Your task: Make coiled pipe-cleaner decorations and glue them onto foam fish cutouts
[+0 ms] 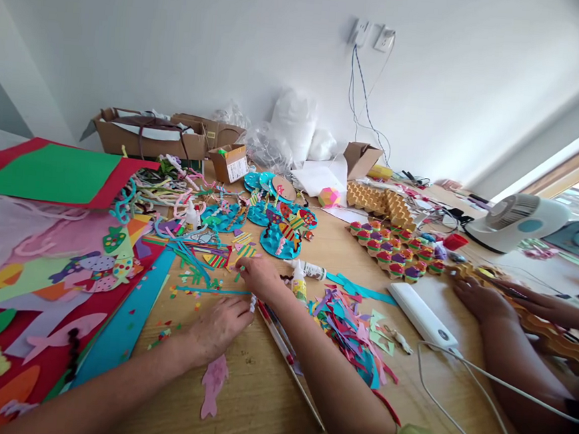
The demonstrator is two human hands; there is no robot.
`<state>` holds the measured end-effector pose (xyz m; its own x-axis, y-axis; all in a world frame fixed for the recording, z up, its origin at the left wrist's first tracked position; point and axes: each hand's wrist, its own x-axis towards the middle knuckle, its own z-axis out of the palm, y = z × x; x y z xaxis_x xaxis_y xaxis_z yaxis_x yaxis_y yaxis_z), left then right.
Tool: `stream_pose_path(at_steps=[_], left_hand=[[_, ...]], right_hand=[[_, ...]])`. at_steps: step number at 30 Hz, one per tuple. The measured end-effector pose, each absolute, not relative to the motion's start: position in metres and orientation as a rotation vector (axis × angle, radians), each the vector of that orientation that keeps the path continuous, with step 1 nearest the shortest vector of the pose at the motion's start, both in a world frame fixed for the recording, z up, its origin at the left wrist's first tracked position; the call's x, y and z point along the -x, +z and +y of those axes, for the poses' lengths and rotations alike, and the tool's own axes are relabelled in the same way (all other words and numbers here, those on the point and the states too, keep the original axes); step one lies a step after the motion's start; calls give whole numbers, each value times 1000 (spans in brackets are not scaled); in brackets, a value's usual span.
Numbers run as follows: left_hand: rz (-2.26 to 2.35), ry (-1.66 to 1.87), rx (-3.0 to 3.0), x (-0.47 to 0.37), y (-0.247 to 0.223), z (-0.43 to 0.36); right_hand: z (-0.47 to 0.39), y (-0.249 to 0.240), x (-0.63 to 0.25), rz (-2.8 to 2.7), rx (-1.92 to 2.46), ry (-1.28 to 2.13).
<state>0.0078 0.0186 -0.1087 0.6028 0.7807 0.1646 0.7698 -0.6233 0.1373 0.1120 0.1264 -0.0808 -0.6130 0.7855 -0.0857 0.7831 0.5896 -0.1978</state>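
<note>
My left hand (218, 325) is low over the wooden table, fingers bent together, with a short white crinkled pipe cleaner (252, 303) at its fingertips. Just beyond it, my right hand (263, 280) reaches across with its fingers closed; what they hold is too small to make out. Striped paper fish pieces (216, 258) and green and blue paper strips (200, 270) lie by its fingertips. A pink paper fish (215, 385) rests below my left hand. Right of my right hand, a glue bottle (299, 281) stands upright near a white bottle (314, 270) on its side.
Pens (280, 336) lie under my right forearm. Paper scraps (345, 328), a white power bank (422, 314) with a cable, and painted egg cartons (392, 248) are to the right. Another person's hands (486, 301) work at far right. Colored sheets (109, 336) cover the left side.
</note>
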Motion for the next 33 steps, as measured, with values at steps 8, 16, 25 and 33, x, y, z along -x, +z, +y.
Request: stream_pose_path(at_steps=[8, 16, 25, 33], left_hand=[[1581, 290, -2485, 38, -98, 23], [1548, 262, -2465, 39, -101, 25], [1506, 237, -2500, 21, -100, 16], [1472, 257, -2580, 16, -103, 5]], right_hand=[[126, -95, -101, -2788, 1318, 378], [129, -99, -98, -2802, 1274, 382], [125, -98, -95, -2865, 1257, 354], [115, -86, -94, -2947, 1227, 252]])
